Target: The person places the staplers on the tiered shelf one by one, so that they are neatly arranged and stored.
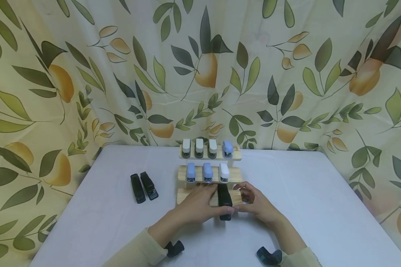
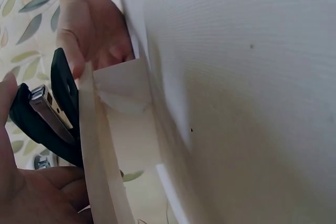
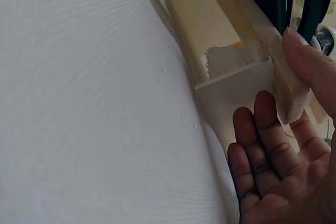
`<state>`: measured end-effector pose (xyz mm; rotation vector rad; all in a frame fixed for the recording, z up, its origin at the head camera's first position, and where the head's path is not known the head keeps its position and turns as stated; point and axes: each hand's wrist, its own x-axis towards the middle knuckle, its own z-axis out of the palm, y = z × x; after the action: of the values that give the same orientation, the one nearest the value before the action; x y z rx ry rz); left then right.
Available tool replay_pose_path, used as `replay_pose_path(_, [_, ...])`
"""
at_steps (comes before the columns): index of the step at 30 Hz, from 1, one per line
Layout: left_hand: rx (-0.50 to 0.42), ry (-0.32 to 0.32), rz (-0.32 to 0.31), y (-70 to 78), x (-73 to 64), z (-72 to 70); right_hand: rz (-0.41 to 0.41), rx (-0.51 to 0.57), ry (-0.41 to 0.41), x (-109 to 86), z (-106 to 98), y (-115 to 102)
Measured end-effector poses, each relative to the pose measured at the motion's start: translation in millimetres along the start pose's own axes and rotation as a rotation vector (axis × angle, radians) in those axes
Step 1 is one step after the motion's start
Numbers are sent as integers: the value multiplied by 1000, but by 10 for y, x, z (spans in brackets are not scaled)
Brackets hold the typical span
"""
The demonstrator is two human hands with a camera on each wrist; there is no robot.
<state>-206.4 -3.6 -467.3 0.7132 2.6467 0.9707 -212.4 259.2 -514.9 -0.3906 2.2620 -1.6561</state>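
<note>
A black stapler (image 1: 224, 200) lies on the lowest wooden board of a tiered display rack (image 1: 183, 194), its near end overhanging the edge. My left hand (image 1: 198, 204) spans the stapler from the left, thumb across its near end and fingers toward its far end. In the left wrist view the same stapler (image 2: 65, 95) gapes at its front. My right hand (image 1: 258, 205) holds the board's right end. The right wrist view shows that thumb on the wooden board (image 3: 291, 95) and the curled fingers (image 3: 268, 121) below, beside a pale support panel (image 3: 236, 90).
Two more black staplers (image 1: 143, 187) lie on the white table (image 1: 120, 230) to the left. Small blue staplers (image 1: 207, 172) and white ones (image 1: 224, 172) stand on the upper tiers. A patterned curtain (image 1: 194, 74) hangs behind.
</note>
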Motion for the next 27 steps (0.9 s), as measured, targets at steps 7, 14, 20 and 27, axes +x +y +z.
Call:
replay_pose_path(7, [19, 14, 14, 11, 37, 19, 22, 7, 14, 9, 5, 13])
replay_pose_path(14, [16, 20, -21, 41, 46, 22, 24, 1, 17, 22, 10, 42])
replay_pose_path(20, [14, 31, -35, 56, 55, 35, 23, -20, 27, 26, 12, 41])
replay_pose_path(27, [42, 50, -27, 60, 35, 30, 7, -25, 17, 4, 6, 24])
